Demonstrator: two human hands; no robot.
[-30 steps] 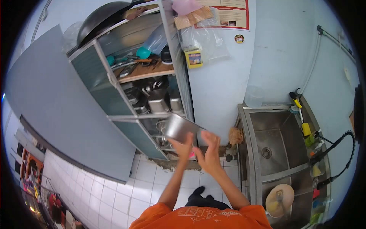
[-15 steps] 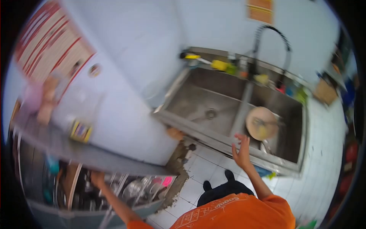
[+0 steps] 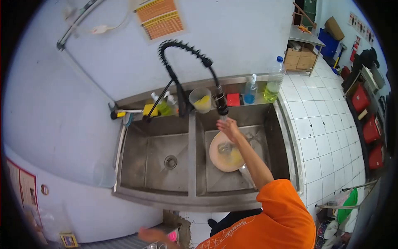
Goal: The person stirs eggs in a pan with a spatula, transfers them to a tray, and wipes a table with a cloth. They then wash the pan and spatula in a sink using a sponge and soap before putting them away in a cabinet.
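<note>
My right hand (image 3: pixel 229 127) is just below the black spray nozzle (image 3: pixel 222 107) of the coiled faucet, over the right sink basin (image 3: pixel 215 189). Its fingers are stretched out and hold nothing. Under it a round pinkish bowl or pan (image 3: pixel 219 159) rests in the basin, with a yellow thing and clear items in it. At the bottom edge, near the rack, my left hand (image 3: pixel 155 235) is smeared by motion, and its fingers are not clear.
On the sink's back ledge stand a cup with yellow sponges (image 3: pixel 202 100), a red sponge (image 3: pixel 234 100), a blue soap bottle (image 3: pixel 250 90) and a large bottle (image 3: pixel 274 82). The left basin (image 3: pixel 166 145) has a drain. Red bins (image 3: pixel 360 99) line the right side.
The view has turned toward the sink. My right hand has moved from the sink's front edge to under the nozzle. My left hand has come away from the rack's inside.
</note>
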